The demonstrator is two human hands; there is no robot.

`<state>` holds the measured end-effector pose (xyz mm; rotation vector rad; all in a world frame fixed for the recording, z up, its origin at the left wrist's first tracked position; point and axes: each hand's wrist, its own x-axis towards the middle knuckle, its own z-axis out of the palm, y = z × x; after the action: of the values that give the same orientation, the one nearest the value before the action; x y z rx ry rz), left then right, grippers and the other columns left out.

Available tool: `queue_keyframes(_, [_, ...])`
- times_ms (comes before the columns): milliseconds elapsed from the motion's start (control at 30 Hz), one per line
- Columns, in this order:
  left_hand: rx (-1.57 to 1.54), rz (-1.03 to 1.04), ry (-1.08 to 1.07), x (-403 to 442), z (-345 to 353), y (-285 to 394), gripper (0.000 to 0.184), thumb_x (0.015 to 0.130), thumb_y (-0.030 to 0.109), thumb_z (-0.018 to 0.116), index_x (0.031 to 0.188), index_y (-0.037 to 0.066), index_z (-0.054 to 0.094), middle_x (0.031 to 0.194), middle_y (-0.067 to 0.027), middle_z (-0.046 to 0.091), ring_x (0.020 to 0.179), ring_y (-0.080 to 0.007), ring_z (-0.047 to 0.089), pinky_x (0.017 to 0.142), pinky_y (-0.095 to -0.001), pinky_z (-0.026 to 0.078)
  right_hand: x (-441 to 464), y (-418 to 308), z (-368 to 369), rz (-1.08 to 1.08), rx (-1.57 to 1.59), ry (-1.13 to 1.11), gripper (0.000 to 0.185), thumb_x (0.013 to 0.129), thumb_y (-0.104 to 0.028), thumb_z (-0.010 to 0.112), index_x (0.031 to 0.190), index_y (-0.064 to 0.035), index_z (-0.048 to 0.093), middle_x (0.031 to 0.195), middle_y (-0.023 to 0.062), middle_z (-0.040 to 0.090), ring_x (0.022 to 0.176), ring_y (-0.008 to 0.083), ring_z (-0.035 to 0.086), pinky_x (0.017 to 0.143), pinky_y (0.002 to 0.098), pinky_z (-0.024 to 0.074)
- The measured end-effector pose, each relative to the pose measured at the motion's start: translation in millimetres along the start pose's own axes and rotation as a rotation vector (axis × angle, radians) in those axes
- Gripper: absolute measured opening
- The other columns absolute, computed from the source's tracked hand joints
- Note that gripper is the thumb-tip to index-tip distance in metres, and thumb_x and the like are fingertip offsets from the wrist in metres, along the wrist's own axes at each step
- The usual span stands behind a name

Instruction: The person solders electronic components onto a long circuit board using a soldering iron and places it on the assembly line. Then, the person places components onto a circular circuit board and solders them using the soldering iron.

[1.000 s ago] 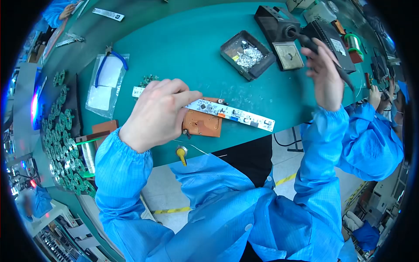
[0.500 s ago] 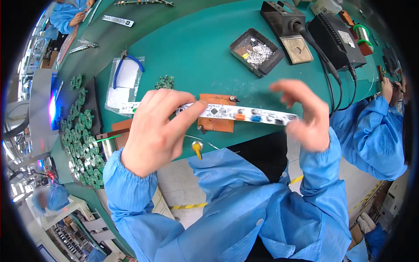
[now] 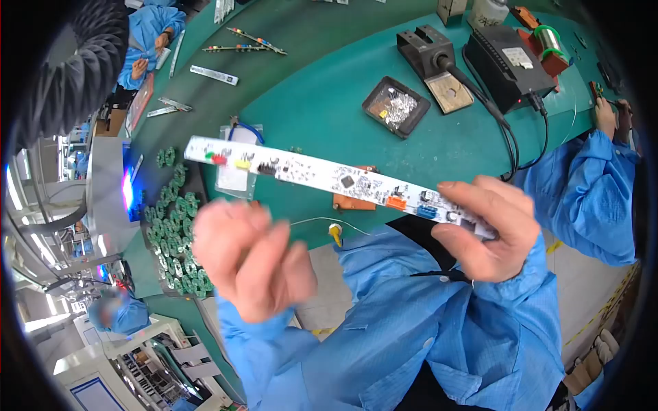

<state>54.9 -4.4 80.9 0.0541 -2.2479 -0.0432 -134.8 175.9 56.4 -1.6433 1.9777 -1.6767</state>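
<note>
A long, narrow white circuit board [image 3: 315,171] slants across the view above the bench, its left end higher. Orange, blue, red and yellow connectors and small chips sit on its face. My right hand [image 3: 497,229] pinches the board's right end between thumb and fingers. Below the board's left half, my left hand [image 3: 253,264] is apart from it; its fingers look curled but are smeared by motion. Behind the board, an orange-brown block [image 3: 351,202] lies on the bench, mostly hidden. A yellow-tipped item [image 3: 335,234] is at the front edge.
Many round green boards [image 3: 179,240] lie at left, near pliers [image 3: 248,130] on a plastic bag. A black tray [image 3: 396,107] of solder scraps, a soldering iron stand [image 3: 428,65], its station [image 3: 510,65] and cables stand at right. Co-workers sit at both sides.
My left hand has let go of the board and dropped toward me. My right hand has closed on the board's right end, and the board's left end is raised. The view has shifted.
</note>
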Motion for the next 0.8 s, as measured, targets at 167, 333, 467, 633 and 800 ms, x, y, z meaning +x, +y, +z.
queue_keyframes(167, [-1.167, -0.898, 0.326, -21.9, 72.7, 49.3, 0.046, 0.091, 0.016, 0.056, 0.129, -0.006, 0.043, 0.119, -0.0225, 0.056, 0.109, -0.0293, 0.057, 0.092, -0.0416, 0.047, 3.6, -10.0, 33.3, 0.075, 0.205, 0.100, 0.038, 0.068, -0.004, 0.074, 0.102, 0.0064, 0.062, 0.071, 0.0124, 0.060, 0.055, 0.0194, 0.055, 0.048, 0.0288, 0.0403])
queue_keyframes(333, [-1.492, -0.815, 0.322, 8.4, 76.7, 52.9, 0.052, 0.088, 0.011, 0.064, 0.131, -0.008, 0.042, 0.108, -0.0205, 0.063, 0.104, -0.0271, 0.060, 0.088, -0.0364, 0.050, 5.9, -15.2, 49.5, 0.118, 0.316, 0.134, 0.043, 0.064, -0.001, 0.076, 0.102, 0.0075, 0.061, 0.074, 0.0142, 0.061, 0.059, 0.0232, 0.059, 0.050, 0.0298, 0.0450])
queue_keyframes(467, [-1.562, -0.910, 0.233, 21.8, 63.2, 36.5, 0.051, 0.087, 0.014, 0.066, 0.129, -0.008, 0.044, 0.102, -0.0178, 0.063, 0.094, -0.0227, 0.062, 0.082, -0.0335, 0.052, 25.0, 0.0, 17.4, -0.226, 0.073, 0.034, 0.047, 0.062, -0.026, 0.079, 0.096, 0.0025, 0.063, 0.079, 0.0127, 0.063, 0.062, 0.0270, 0.059, 0.062, 0.0370, 0.0478])
queue_keyframes(633, [-1.801, -0.999, -0.248, 40.3, 44.0, 15.1, 0.057, 0.090, 0.029, 0.062, 0.129, -0.009, 0.045, 0.092, -0.0181, 0.064, 0.081, -0.0201, 0.064, 0.072, -0.0298, 0.053, 39.4, -4.3, -7.6, -0.567, -0.014, -0.028, 0.038, 0.056, -0.033, 0.077, 0.054, -0.0071, 0.049, 0.048, 0.0006, 0.039, 0.044, 0.0163, 0.038, 0.074, 0.0466, 0.0517])
queue_keyframes(800, [-1.866, -1.055, -0.437, 57.5, 37.4, 11.0, 0.058, 0.090, 0.032, 0.062, 0.127, -0.010, 0.046, 0.083, -0.0196, 0.066, 0.071, -0.0210, 0.066, 0.063, -0.0298, 0.056, 49.2, -12.7, -4.6, -0.676, -0.045, -0.093, 0.053, 0.072, -0.038, 0.071, 0.048, -0.0089, 0.034, 0.045, -0.0013, 0.028, 0.039, 0.0120, 0.030, 0.076, 0.0476, 0.0517])
